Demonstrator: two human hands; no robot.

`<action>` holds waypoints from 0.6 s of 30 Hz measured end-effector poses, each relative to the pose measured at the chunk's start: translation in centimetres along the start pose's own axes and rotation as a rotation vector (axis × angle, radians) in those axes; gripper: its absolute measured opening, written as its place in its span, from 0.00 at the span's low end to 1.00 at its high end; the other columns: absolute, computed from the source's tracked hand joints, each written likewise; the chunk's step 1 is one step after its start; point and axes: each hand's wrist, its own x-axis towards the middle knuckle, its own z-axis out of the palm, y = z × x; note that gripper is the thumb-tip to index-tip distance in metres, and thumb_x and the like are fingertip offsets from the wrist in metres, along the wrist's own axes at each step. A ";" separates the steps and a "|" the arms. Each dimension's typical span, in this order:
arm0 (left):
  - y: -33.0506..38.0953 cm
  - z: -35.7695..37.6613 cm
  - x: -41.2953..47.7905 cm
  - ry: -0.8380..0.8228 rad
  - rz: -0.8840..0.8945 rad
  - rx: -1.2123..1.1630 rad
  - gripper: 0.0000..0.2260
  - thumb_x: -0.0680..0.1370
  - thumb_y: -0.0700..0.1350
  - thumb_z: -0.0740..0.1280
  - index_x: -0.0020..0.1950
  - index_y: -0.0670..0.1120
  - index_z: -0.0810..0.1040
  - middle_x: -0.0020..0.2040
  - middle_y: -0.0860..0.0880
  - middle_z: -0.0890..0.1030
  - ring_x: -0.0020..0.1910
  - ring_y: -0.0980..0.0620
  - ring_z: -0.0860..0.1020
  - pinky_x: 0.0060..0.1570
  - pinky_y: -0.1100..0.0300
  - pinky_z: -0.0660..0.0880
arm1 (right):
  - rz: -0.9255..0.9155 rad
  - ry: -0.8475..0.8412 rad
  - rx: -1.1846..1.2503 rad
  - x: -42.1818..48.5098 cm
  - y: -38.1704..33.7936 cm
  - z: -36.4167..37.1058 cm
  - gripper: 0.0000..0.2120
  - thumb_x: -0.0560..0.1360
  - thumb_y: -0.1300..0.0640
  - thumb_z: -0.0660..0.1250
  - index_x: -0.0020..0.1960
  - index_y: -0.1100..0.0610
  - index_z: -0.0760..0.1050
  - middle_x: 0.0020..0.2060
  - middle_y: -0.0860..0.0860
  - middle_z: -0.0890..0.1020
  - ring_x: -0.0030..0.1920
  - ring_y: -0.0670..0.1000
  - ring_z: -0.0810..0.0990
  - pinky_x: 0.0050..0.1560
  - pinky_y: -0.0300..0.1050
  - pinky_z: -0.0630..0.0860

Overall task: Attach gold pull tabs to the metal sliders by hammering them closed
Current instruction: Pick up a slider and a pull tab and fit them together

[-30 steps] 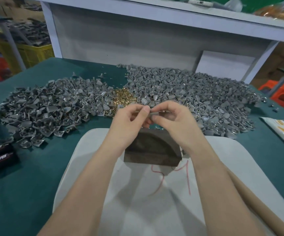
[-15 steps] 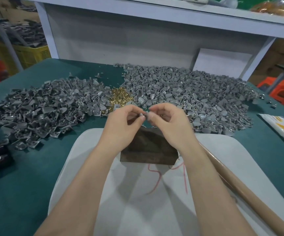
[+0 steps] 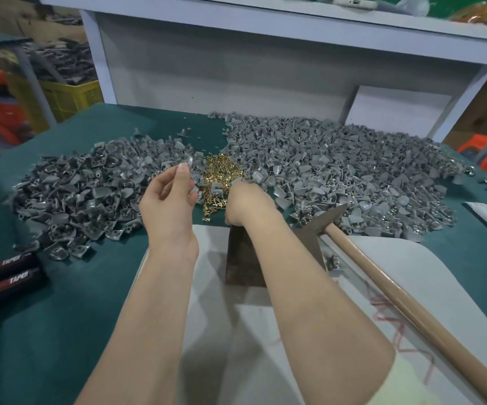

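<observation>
Left grip: our left hand (image 3: 166, 206) pinches one grey slider (image 3: 189, 166), raised above the table (image 3: 61, 317).
Right grip: our right hand (image 3: 246, 203) is down in the gold pull tabs (image 3: 222, 175); its fingers are hidden, so we cannot tell.
Tool: the hammer (image 3: 382, 273) lies right of our arm.

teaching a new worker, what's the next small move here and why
Probably pinch one tab from the gold pile with the right hand, which reaches into it, and bring it to the slider pinched in the left hand; the hammer lies unheld.
</observation>
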 end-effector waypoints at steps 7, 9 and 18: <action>-0.3 0.0 0.1 -0.029 0.002 0.037 0.04 0.77 0.43 0.68 0.43 0.49 0.77 0.40 0.53 0.79 0.41 0.59 0.77 0.43 0.68 0.75 | -0.035 -0.056 -0.110 0.9 -0.7 -0.2 0.12 0.74 0.65 0.62 0.57 0.63 0.72 0.53 0.59 0.76 0.44 0.58 0.72 0.46 0.50 0.72; -0.5 0.1 0.0 -0.142 0.041 0.179 0.04 0.77 0.43 0.68 0.42 0.51 0.78 0.39 0.56 0.80 0.40 0.60 0.77 0.42 0.68 0.74 | -0.037 0.017 0.015 0.7 0.2 -1.0 0.14 0.75 0.66 0.62 0.60 0.65 0.73 0.53 0.57 0.78 0.49 0.57 0.77 0.49 0.48 0.75; -2.2 1.2 -2.7 -0.705 0.432 1.202 0.05 0.75 0.49 0.69 0.41 0.57 0.76 0.45 0.57 0.79 0.50 0.55 0.77 0.59 0.51 0.69 | -0.028 0.285 0.732 -8.0 8.6 -3.8 0.06 0.76 0.60 0.66 0.40 0.55 0.76 0.36 0.53 0.82 0.37 0.51 0.80 0.44 0.46 0.79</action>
